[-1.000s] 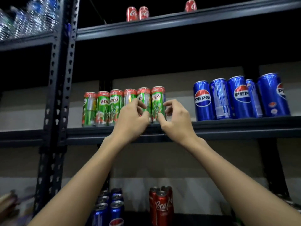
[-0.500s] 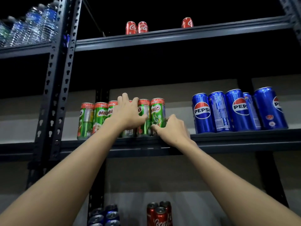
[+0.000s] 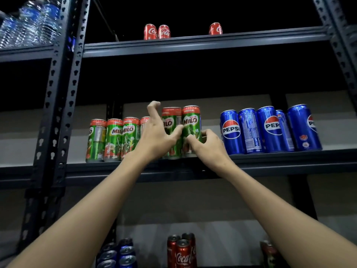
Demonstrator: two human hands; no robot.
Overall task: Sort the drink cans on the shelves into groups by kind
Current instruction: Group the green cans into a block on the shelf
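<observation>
A row of green Milo cans stands on the middle shelf. The two Milo cans at the row's right end stand closer to the shelf's front edge than the others. My right hand curls its fingers round the lower part of the rightmost Milo can. My left hand is spread in front of the neighbouring Milo can; its thumb touches that can and its index finger is hooked in the air. Several blue Pepsi cans stand to the right on the same shelf.
Red Coca-Cola cans stand on the top shelf, with one more apart to the right. On the lowest shelf are Coca-Cola cans and blue cans. Water bottles fill the upper left rack beside a perforated post.
My left hand lifted its fingers off the Milo cans and spread. My right hand closed on the rightmost Milo can. The view tilted upward.
</observation>
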